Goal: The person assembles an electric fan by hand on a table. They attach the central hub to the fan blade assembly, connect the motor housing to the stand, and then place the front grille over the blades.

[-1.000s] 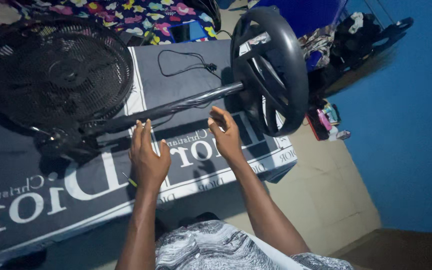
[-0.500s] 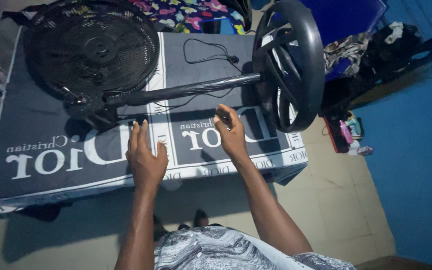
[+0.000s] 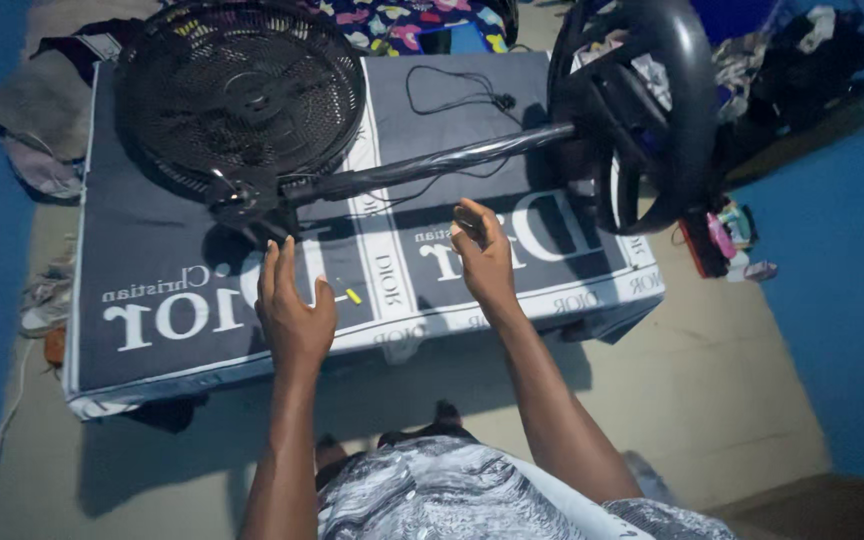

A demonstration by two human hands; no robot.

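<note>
left hand (image 3: pixel 294 305) flat, fingers straight, right hand (image 3: pixel 484 250) curled near fan pole (image 3: pixel 432 165)

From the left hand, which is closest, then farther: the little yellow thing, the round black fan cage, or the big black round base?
From the left hand:
1. Small yellow object, just to its right on the dark cover.
2. Round black fan cage, up ahead.
3. Big black round base, far right.

A heap of dark clothes (image 3: pixel 812 50) lay against the blue wall (image 3: pixel 842 300); a floral patterned cloth (image 3: pixel 402 20) showed behind; a grey rag (image 3: pixel 32 130) slumped on the beige floor (image 3: pixel 712 400).
</note>
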